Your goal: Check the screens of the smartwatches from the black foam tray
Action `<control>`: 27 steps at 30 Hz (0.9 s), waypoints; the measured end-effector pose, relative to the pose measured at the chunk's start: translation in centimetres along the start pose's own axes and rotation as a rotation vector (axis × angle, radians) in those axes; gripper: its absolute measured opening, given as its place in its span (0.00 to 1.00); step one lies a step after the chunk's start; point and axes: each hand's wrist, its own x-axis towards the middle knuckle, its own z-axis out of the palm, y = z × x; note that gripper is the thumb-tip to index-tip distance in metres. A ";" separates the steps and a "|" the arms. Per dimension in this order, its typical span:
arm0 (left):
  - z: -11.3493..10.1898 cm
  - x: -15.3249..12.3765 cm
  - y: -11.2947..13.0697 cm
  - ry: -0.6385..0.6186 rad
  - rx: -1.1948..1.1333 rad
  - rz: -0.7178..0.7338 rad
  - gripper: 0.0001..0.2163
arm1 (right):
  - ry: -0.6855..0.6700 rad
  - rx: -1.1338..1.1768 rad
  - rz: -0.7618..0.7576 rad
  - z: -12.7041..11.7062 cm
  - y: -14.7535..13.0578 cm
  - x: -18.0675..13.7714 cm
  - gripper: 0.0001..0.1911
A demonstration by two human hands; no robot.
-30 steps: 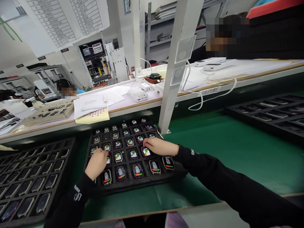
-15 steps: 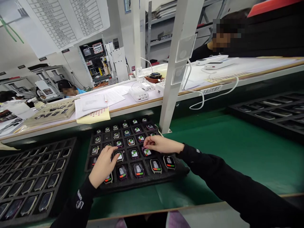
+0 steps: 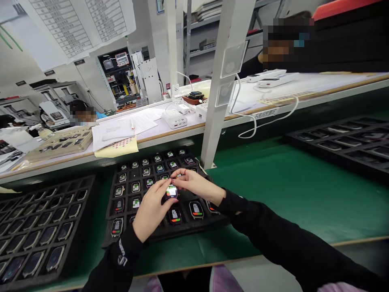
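A black foam tray (image 3: pixel 127 233) lies on the green belt in front of me, filled with several smartwatch bodies whose screens are lit. Both hands meet over its middle. My left hand (image 3: pixel 152 211) and my right hand (image 3: pixel 197 185) pinch one lit watch body (image 3: pixel 172 191) between their fingertips, just above the tray cells. Watches with red and green bars (image 3: pixel 196 209) sit in the near row beside the hands. Both forearms wear black sleeves.
A second black tray (image 3: pixel 36 235) of dark-screened watches lies at the left, a third tray (image 3: pixel 343 142) at the far right. A white post (image 3: pixel 219 105) stands behind the middle tray. The raised bench holds papers (image 3: pixel 118 132), chargers and cables. Other people sit beyond it.
My left hand moved right from the tray's left side to the middle, and my right hand shifted left. Together they now hold one watch body slightly above its cell.
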 end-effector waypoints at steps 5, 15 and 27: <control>-0.6 -0.5 -0.2 0.022 -0.105 -0.023 0.24 | -0.040 0.099 0.019 0.6 0.1 -0.4 0.28; -0.3 -0.6 -1.8 0.239 -0.593 -0.299 0.25 | -0.127 0.171 0.010 1.9 0.6 -1.8 0.29; 0.5 -1.8 -0.9 0.033 -1.325 -0.492 0.24 | 0.054 0.056 -0.175 3.6 0.4 -2.6 0.28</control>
